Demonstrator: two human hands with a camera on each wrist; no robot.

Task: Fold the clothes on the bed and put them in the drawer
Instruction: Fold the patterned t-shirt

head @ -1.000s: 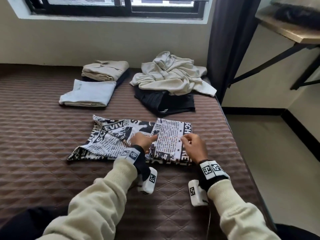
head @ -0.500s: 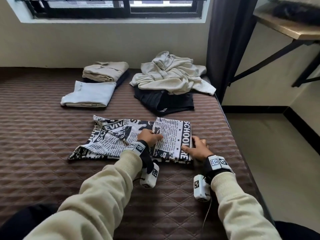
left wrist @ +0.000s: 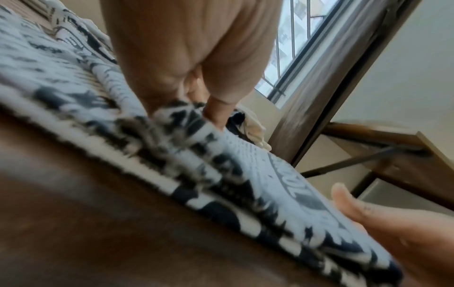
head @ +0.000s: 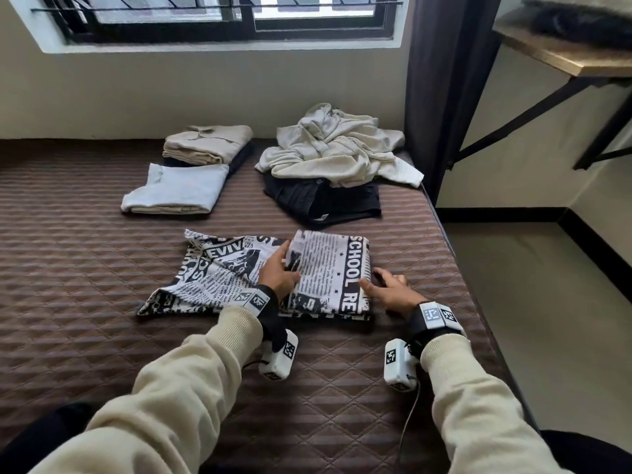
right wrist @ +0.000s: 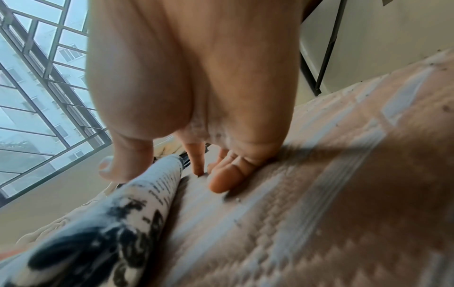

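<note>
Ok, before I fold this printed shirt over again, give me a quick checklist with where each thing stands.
1. Left hand grips the printed shirt at its folded flap: ok.
2. Right hand at the shirt's right edge, fingers on the bed: ok.
3. Right side folded in: ok.
4. Left side folded: not ok, lies spread and wrinkled.
5. Other clothes done: not ok, the cream top lies crumpled.
6. Drawer ready: cannot tell, not in view.

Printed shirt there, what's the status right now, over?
Left hand pinching printed shirt at the fold's edge. Right hand open, fingers on bed beside it. Shirt half folded. Nothing in the way.
</note>
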